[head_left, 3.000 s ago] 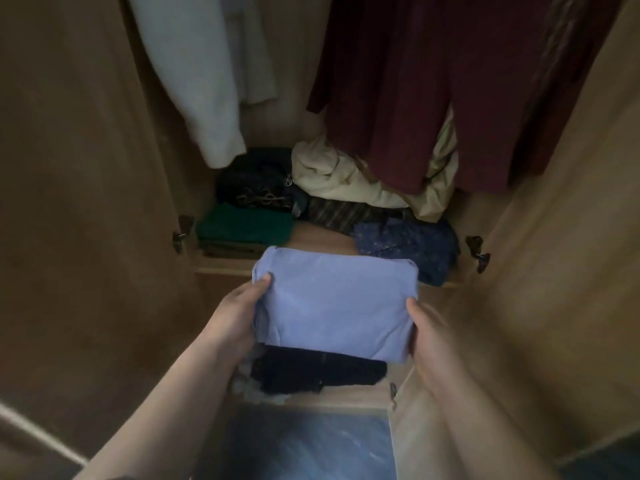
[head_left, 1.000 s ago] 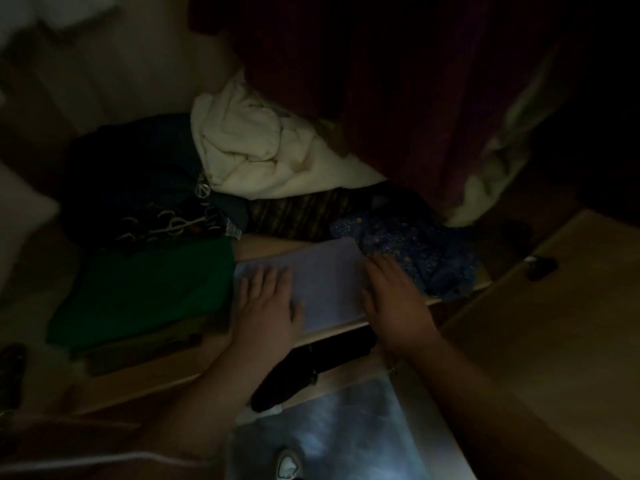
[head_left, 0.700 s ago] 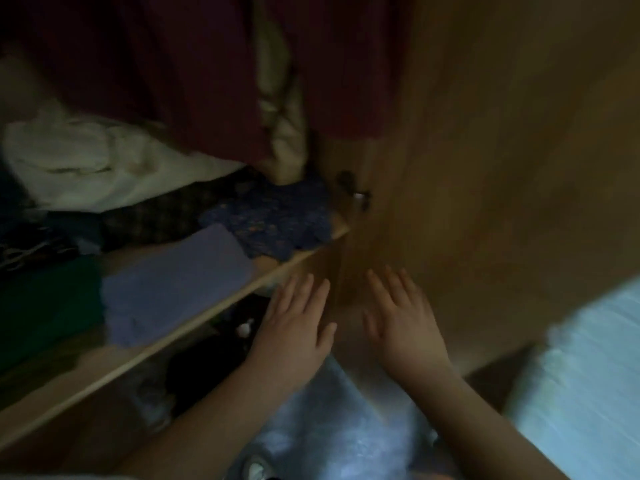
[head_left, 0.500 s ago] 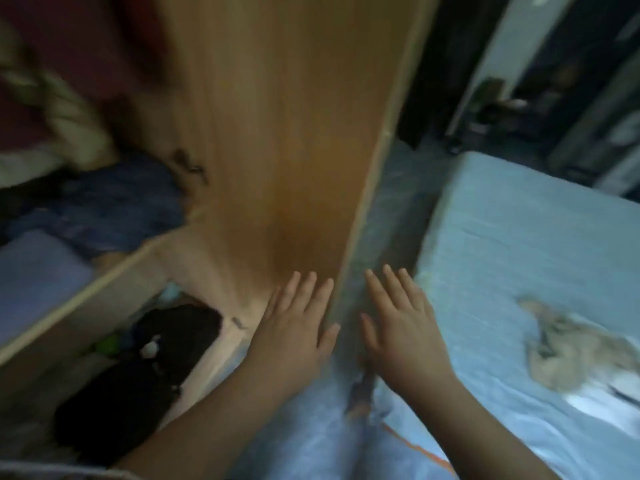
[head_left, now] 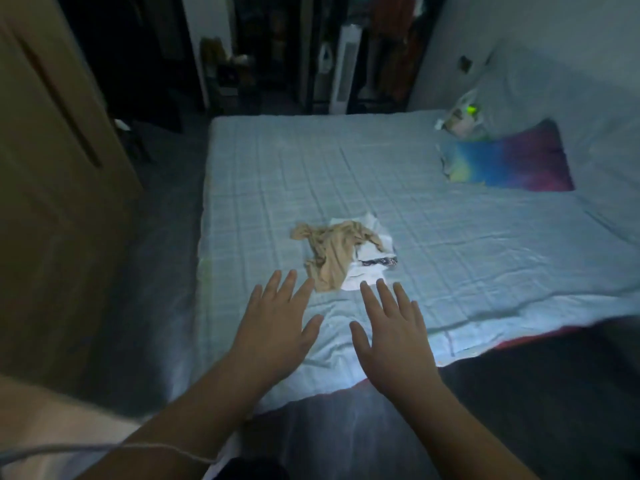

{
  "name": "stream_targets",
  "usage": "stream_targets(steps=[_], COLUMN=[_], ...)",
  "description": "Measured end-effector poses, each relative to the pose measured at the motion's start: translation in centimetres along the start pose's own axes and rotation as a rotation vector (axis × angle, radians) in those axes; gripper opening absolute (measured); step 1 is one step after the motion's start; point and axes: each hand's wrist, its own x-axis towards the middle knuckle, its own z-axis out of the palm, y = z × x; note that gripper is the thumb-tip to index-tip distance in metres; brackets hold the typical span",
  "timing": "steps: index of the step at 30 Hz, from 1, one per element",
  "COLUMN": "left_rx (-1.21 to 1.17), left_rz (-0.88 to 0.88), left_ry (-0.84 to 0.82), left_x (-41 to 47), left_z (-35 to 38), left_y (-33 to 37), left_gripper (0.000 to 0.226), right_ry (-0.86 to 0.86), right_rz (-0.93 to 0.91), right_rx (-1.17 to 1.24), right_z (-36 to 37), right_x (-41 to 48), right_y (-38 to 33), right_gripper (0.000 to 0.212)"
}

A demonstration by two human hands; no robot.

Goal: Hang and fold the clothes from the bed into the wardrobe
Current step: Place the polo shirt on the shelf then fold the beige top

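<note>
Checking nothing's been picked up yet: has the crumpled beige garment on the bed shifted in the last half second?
No. The crumpled beige garment still lies across the white cloth on the pale blue checked bedsheet; only the camera swung round.

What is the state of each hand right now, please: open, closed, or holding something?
Left hand: open, holding nothing.
Right hand: open, holding nothing.

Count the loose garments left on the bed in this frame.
2: a crumpled beige garment in the middle of the bed, and a white garment partly under it on its right. More could be hidden beneath. The rainbow-coloured item far right looks like a pillow.
</note>
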Motion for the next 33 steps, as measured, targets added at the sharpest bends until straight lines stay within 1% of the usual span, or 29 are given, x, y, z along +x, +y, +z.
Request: stream_targets(steps=[6, 10, 13, 17, 19, 21, 22, 24, 26, 29, 32, 33], left_rx=[0.009, -0.026, -0.05, -0.109, -0.104, -0.078, -0.097, -0.188, -0.305, -0.463, -0.534, -0.537], left_rz=[0.04, 0.037, 0.013, -0.05, -0.042, -0.017, -0.032, -0.083, -0.145, -0.225, -0.266, -0.305], left_ry=[-0.061, -0.081, -0.087, -0.182, -0.218, -0.291, -0.316, -0.316, -0.314, -0.403, -0.479, -0.49], left_x=[7.8, 14.9, 20.9, 28.8, 32.5, 36.0, 37.5, 40.2, 42.6, 46.1, 49.1, 50.1], left_z=[2.1, 4.2, 6.0, 8.8, 10.1, 11.6, 12.4, 13.7, 15.3, 18.2, 21.5, 22.4], left_y=[1.6, 1.3, 0.3, -1.3, -1.9, -2.3, -2.5, -2.6, -2.5, -2.9, -3.2, -3.3], left_gripper=[0.07, 0.069, 0.067, 0.066, 0.067, 0.072, 0.072, 0.075, 0.07, 0.061, 0.059, 0.056], right_ry=[0.005, -0.011, -0.061, -0.132, -0.121, -0.121, -0.135, -0.184, -0.262, -0.364, -0.438, -0.467], right_rz=[0.051, 0.05, 0.061, 0.075, 0.088, 0.131, 0.157, 0.216, 0.265, 0.303, 0.314, 0.323], right_rx=[0.051, 0.047, 0.044, 0.061, 0.083, 0.132, 0.167, 0.245, 0.29, 0.295, 0.344, 0.361], right_z=[0.5, 2.0, 3.7, 6.0, 7.2, 8.8, 9.7, 11.7, 13.6, 16.5, 19.7, 20.8], right_x=[6.0, 12.6, 18.9, 27.5, 31.6, 35.1, 36.8, 39.7, 42.2, 45.7, 49.1, 50.3], right_y=[4.0, 6.7, 8.7, 11.3, 12.5, 13.7, 14.2, 15.4, 16.5, 18.2, 20.0, 20.6], right_gripper=[0.066, 0.065, 0.064, 0.064, 0.062, 0.062, 0.062, 0.061, 0.062, 0.063, 0.057, 0.056])
